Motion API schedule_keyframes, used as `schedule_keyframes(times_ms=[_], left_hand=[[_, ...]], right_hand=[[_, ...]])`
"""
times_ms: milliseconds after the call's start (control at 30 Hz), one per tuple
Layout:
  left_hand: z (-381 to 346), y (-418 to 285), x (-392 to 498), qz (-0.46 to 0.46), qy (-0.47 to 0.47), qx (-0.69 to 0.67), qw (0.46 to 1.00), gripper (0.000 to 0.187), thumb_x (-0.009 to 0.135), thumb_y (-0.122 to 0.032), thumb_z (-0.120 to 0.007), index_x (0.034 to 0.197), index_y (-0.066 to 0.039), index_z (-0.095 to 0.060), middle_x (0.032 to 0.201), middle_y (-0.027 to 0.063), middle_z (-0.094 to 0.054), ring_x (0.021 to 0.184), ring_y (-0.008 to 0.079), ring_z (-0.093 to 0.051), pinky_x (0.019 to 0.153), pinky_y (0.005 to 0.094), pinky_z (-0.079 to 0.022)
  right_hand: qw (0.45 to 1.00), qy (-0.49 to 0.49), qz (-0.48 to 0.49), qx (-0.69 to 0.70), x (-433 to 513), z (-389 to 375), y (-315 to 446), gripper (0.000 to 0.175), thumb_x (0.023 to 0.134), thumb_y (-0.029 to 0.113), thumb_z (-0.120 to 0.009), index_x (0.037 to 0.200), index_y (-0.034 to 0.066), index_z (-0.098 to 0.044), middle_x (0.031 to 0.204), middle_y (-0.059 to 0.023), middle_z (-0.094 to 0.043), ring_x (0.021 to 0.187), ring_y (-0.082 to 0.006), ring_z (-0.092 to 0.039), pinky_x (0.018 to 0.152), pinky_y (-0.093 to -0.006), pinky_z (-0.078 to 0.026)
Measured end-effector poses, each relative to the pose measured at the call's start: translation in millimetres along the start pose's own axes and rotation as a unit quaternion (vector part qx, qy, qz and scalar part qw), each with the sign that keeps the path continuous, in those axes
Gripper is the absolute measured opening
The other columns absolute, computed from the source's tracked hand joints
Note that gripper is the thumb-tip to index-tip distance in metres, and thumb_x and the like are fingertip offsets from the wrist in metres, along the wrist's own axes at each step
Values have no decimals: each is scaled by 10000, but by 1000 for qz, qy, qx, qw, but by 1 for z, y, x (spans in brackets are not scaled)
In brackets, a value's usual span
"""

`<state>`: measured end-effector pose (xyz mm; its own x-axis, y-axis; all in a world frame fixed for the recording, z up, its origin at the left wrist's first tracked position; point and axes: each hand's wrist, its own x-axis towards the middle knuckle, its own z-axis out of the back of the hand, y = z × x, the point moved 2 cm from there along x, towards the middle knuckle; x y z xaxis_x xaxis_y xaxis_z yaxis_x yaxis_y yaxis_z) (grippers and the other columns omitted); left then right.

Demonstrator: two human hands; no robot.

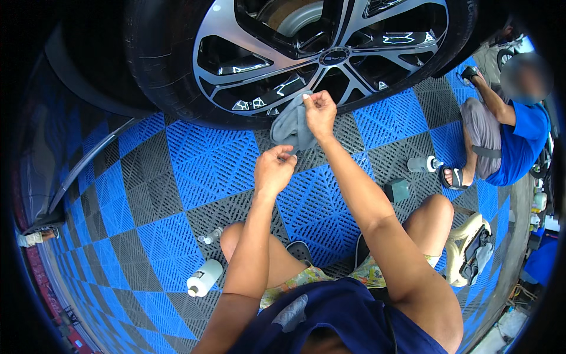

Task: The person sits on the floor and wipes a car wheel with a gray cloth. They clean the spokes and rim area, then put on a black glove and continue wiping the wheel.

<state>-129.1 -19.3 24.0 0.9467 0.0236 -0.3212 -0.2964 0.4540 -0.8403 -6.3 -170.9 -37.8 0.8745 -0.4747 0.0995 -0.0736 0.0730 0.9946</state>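
Note:
A grey cloth [289,126] hangs folded between my hands, in front of the lower rim of a car's alloy wheel [305,66]. The fingers of my right hand [322,113] pinch its upper edge. My left hand [275,170] is at the cloth's lower corner, thumb and fingertips closed on it. The wheel has silver and black spokes and a BYD centre cap [334,56]. Its black tyre [154,66] stands on the floor tiles.
A white bottle [204,278] and a small clear bottle [213,235] lie at left. At right are a dark green block [397,190], another bottle [422,164] and a cream-coloured caddy [462,252] with dark cloths. A co-worker in blue [517,132] sits at right. The floor is blue and grey grid tile [212,163].

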Motion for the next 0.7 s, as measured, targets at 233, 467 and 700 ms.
schedule_keyframes(times_ms=[233,467,700], left_hand=[[-1,-1,1,3,2,1,1000,337,803,-167,-718,1105,-18,-713,871,83,-721,692,130,-656,668,277,-519],[-4,5,2,1,-2,-13,1000,336,804,-159,-715,1107,-16,-712,855,80,-715,677,118,-645,647,276,-514],[4,2,-3,-1,-13,-10,1000,336,804,-160,-713,1109,-21,-712,846,74,-715,674,119,-643,642,275,-513]], right_hand=[[998,34,41,36,0,0,4,216,881,75,-709,765,43,-529,649,34,-552,566,-20,-451,497,-223,-366],[997,51,50,38,3,1,0,214,866,85,-723,765,36,-542,638,21,-562,582,-34,-471,527,-225,-388],[998,35,36,28,8,10,9,165,893,93,-704,819,36,-567,676,10,-600,604,-49,-507,547,-234,-414]])
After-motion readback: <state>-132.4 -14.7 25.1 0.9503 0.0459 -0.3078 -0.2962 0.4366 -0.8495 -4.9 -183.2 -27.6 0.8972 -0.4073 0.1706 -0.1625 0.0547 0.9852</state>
